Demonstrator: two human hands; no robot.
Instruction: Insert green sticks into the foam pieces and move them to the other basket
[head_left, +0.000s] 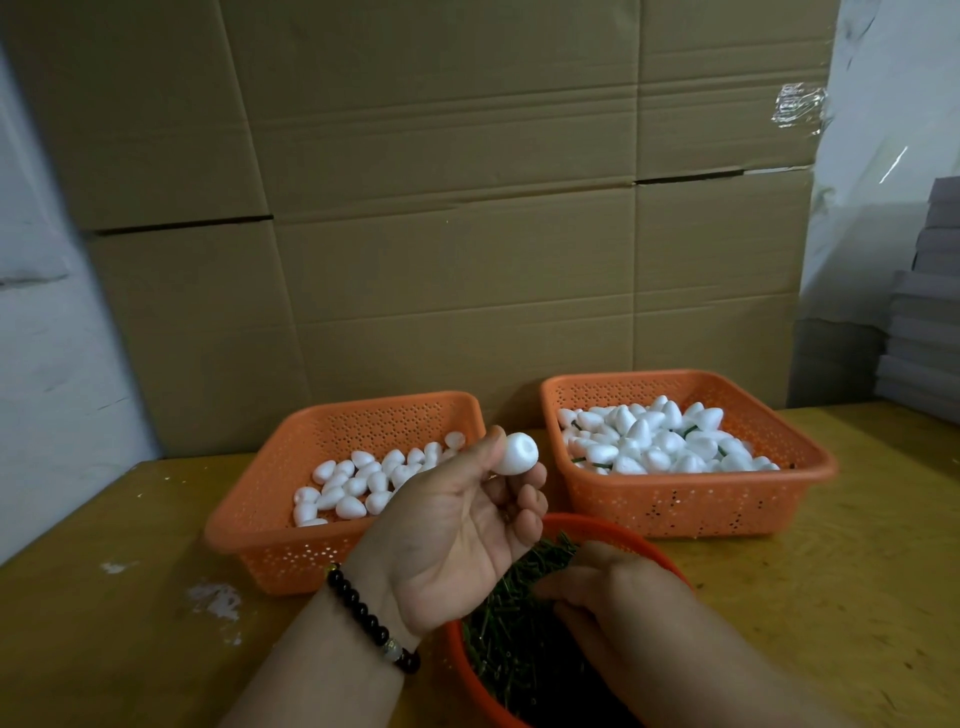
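Note:
My left hand (457, 535) is raised palm up and pinches a white foam piece (514, 453) between thumb and fingertips, its dimpled flat end facing me. My right hand (613, 597) reaches palm down into a round orange bowl (618, 530) full of green sticks (514, 634); its fingertips are buried among the sticks, so whether they grip one is hidden. The left orange basket (249, 535) holds plain foam pieces (353, 488). The right orange basket (696, 509) holds foam pieces with green sticks in them (660, 441).
Everything stands on a yellow wooden table (130, 597) with white scuffs at the left. Stacked cardboard boxes (441, 208) form a wall behind the baskets. A pile of grey flat items (919, 332) rises at the right edge.

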